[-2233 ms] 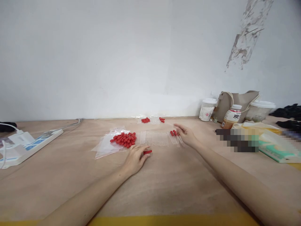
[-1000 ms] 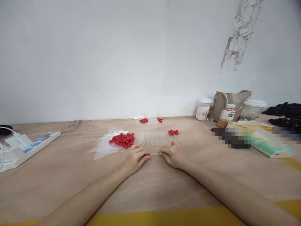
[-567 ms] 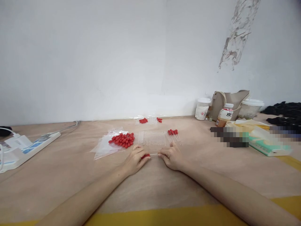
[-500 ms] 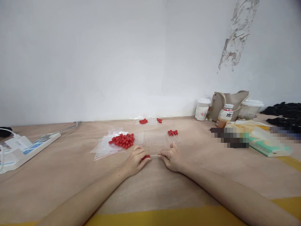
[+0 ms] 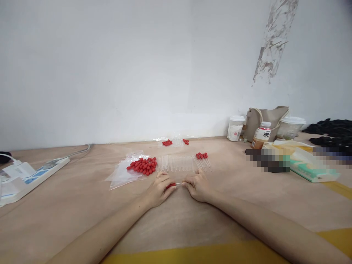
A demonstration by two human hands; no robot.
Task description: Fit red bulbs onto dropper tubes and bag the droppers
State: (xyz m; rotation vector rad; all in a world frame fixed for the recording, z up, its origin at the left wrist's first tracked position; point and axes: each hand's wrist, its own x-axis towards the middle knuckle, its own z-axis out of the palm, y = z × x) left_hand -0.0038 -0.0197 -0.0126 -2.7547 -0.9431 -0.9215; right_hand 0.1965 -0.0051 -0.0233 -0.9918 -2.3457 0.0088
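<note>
Between thumb and fingers my left hand (image 5: 161, 189) pinches a red rubber dropper bulb (image 5: 171, 185), partly hidden by the fingers. My right hand (image 5: 197, 186) is closed on a thin clear glass tube (image 5: 178, 184), whose visible end meets the bulb's opening. A pile of red bulbs (image 5: 143, 165) lies on clear plastic bags (image 5: 123, 176), left of and beyond my left hand. Past both hands a row of clear glass tubes (image 5: 176, 163) lies side by side. Several droppers with red bulbs fitted (image 5: 202, 156) lie beyond my right hand.
By the wall lies a clear bag with red bulbs (image 5: 167, 142). To the left is a power strip (image 5: 52, 167) with cables. Standing at right are a lidded cup (image 5: 235, 128), a bottle (image 5: 261, 135), a grey bag (image 5: 271, 113) and a tissue pack (image 5: 310, 167).
My right hand has shifted slightly left towards my left hand, so less of the glass tube shows between them. The camera view has moved a little.
</note>
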